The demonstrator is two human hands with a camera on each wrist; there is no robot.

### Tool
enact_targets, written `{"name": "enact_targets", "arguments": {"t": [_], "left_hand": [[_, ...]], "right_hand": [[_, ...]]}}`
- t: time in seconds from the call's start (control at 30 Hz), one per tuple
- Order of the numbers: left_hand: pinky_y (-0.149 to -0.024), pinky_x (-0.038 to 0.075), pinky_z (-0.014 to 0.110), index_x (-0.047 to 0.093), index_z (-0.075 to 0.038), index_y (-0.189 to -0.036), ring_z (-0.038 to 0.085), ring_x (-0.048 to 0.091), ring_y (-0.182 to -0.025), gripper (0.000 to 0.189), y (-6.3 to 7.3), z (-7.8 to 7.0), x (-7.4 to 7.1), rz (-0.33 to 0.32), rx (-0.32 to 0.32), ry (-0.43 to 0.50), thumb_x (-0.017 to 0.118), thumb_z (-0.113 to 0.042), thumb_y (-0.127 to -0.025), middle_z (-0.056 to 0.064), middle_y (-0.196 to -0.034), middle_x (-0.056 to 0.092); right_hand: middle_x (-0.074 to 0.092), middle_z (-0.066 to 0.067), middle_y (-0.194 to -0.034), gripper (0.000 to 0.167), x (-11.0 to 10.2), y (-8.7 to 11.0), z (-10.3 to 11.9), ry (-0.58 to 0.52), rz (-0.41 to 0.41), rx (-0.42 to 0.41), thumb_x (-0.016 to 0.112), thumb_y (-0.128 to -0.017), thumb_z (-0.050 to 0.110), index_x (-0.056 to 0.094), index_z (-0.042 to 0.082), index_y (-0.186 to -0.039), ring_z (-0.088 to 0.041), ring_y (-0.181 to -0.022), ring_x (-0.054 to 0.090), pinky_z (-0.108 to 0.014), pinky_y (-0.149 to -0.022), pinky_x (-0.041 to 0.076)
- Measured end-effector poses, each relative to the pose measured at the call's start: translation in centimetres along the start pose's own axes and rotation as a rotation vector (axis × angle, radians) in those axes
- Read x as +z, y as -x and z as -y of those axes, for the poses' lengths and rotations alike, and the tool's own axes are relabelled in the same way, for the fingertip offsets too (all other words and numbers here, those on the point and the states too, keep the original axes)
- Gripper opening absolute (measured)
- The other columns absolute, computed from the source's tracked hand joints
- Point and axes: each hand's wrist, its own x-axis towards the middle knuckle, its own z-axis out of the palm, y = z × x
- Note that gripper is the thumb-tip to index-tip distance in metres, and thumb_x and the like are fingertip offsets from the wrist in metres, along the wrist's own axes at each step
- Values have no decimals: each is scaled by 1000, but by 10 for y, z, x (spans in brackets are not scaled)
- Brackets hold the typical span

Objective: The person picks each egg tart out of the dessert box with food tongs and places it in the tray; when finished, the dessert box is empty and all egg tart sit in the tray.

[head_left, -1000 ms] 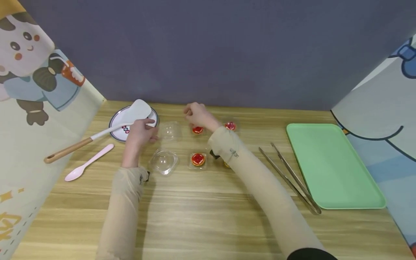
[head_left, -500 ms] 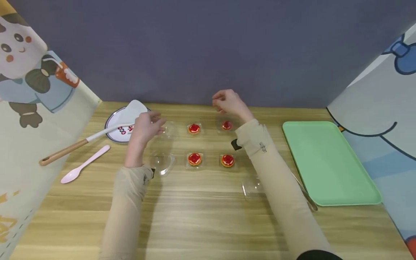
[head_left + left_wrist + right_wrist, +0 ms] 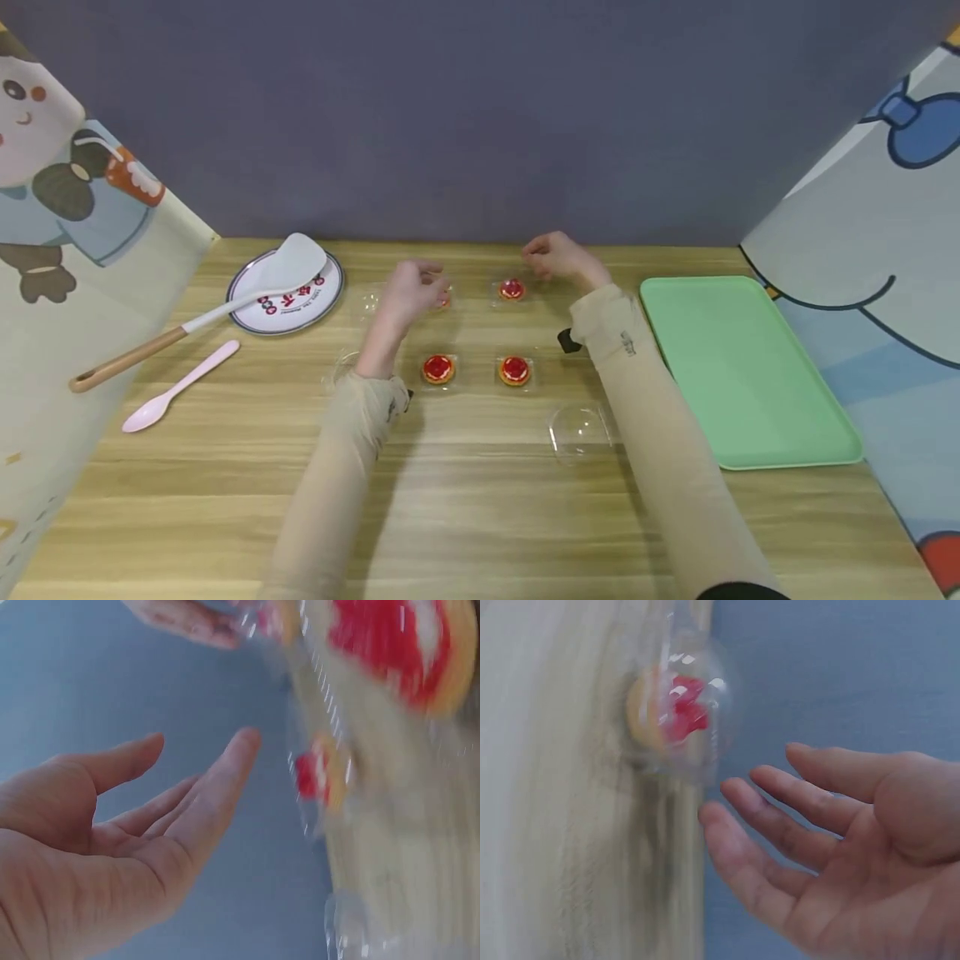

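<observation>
At upper centre, my left hand (image 3: 407,293) by the left tart (image 3: 446,297) and right hand (image 3: 561,257) by the right tart (image 3: 512,289) hover loose, gripping nothing; a clear dome (image 3: 717,712) covers the latter, probably keeping it clean.

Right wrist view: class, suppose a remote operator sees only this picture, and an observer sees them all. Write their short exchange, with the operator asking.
Operator: I see the right hand, fingers apart, near one tart under a clear dome cover. Is that the only tart?
Observer: No, the head view shows three more tarts on the table.
Operator: And where is the left hand?
Observer: In the head view, the left hand partly hides the back left tart.
</observation>
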Motion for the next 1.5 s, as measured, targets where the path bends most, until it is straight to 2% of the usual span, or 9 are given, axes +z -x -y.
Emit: {"name": "enact_targets", "arguments": {"t": [0.1,0.23,0.33,0.47,0.63,0.8,1.03,1.33,1.5], "left_hand": [[-104,60,45,54,15,-145,43,69,-120,48,-2,0,18,12,16,-92,65,-5,-104,32,-134,67],[-110,56,47,56,12,-146,42,66,-126,51,-4,-2,41,21,-2,-179,70,-10,-103,30,-137,66],[-111,55,46,55,13,-146,41,65,-128,52,-5,-3,54,34,-8,-195,70,-13,-103,30,-138,66],[-112,54,45,55,15,-145,41,64,-130,49,-7,-1,66,63,7,-197,65,-12,-105,32,-137,65],[-105,60,44,56,15,-144,40,69,-121,43,-7,5,70,84,-4,-158,61,-6,-107,32,-132,68],[-91,65,38,51,17,-147,39,74,-107,46,-8,8,71,88,-26,-101,57,3,-104,31,-123,72],[-90,65,33,56,17,-142,38,72,-110,42,-13,13,76,57,-65,-4,58,10,-100,31,-125,71],[-94,65,34,59,18,-137,39,71,-114,38,-15,13,78,55,-111,54,60,11,-100,33,-129,68],[-91,65,33,60,17,-136,38,72,-111,37,-16,12,80,50,-102,6,62,10,-100,32,-125,69]], "right_hand": [[60,-34,-133,41,0,-1,-6,-24,31,23,51,-112,6,50,-19,-144,-28,-89,67,-27,-79,61],[56,-34,-144,40,1,-2,-11,1,52,33,51,-113,6,51,-15,-146,-43,-113,65,-39,-93,64],[56,-33,-146,40,4,-3,-15,4,62,39,52,-113,5,52,-14,-147,-39,-108,66,-41,-96,64],[59,-35,-141,39,8,-5,-21,-22,65,46,52,-111,2,52,-15,-146,-28,-94,69,-36,-88,66],[62,-37,-131,36,15,-6,-22,-39,72,18,51,-110,-2,54,-18,-142,-16,-78,68,-27,-75,66],[65,-34,-126,33,18,-3,-19,-8,71,29,52,-110,-2,55,-19,-138,-15,-79,68,-25,-77,65],[69,-23,-107,28,18,0,-22,13,74,71,52,-111,-1,60,-19,-130,-14,-77,67,-24,-75,65],[67,-21,-109,31,18,6,-23,-73,87,141,50,-112,0,58,-18,-135,-15,-79,68,-26,-80,66],[65,-24,-115,32,17,9,-23,-105,92,150,49,-111,-1,54,-19,-138,-17,-84,68,-28,-85,66]]}}
